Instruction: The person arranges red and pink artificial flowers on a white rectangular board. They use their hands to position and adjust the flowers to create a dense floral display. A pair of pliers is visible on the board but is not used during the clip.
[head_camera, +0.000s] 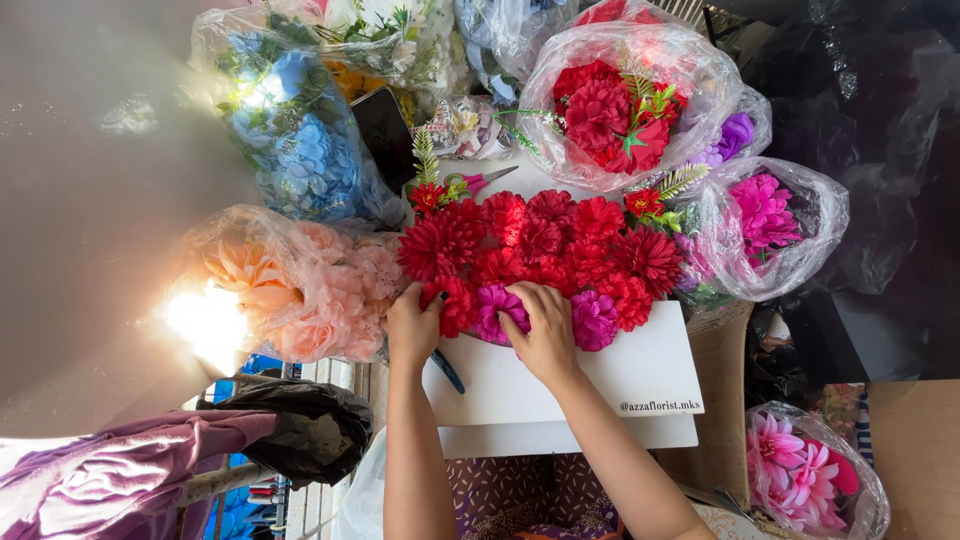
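A white board (600, 380) lies in front of me with a dense patch of red fabric flowers (540, 240) pressed onto its upper part. Along the patch's lower edge sit magenta flowers (595, 320). My right hand (545, 330) rests palm down on one magenta flower (492, 308), fingers spread over it. At the patch's left edge, my left hand (412, 325) touches a red flower (455, 305) with its fingertips. A blue-handled tool (447, 372) lies on the board just below my left hand.
Clear plastic bags of fabric flowers ring the board: peach (300, 290) at left, blue (300, 140) upper left, red (615, 110) above, pink (765, 215) at right, pink (805, 475) lower right. Pink-handled scissors (478, 181) and a dark phone (385, 130) lie above the patch.
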